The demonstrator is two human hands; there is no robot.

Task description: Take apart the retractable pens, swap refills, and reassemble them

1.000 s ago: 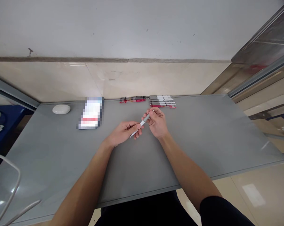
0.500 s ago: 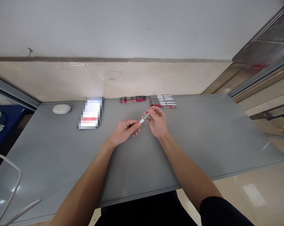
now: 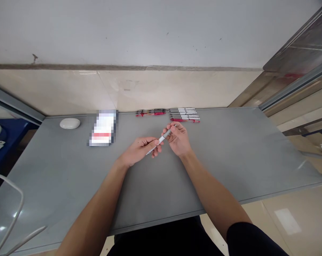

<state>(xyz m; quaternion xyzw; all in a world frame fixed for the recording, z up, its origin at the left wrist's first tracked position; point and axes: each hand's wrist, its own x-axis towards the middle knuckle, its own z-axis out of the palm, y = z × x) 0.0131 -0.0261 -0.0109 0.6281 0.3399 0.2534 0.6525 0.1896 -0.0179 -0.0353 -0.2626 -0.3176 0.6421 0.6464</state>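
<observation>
Between my two hands is a white and grey pen [image 3: 161, 140], tilted with its grey end up to the right and its white end down to the left. My left hand [image 3: 143, 147] pinches the white barrel between thumb and fingers. The fingers of my right hand [image 3: 179, 138] are closed on the grey grip near the tip. Just beyond my hands, a row of white and grey pens [image 3: 186, 113] lies at the back of the table, with a red pen [image 3: 186, 121] nearest me. Left of it lie several black and red pens [image 3: 151, 112].
The grey table [image 3: 219, 160] runs along a tiled wall. At the back left lie a white oval case or mouse [image 3: 69, 123] and a blurred, phone-like device [image 3: 103, 128]. A white cable [image 3: 19, 199] curves over the left front corner.
The white end of the pen now shows below my left hand, where before it was hidden. My right fingers have shifted slightly on the grip.
</observation>
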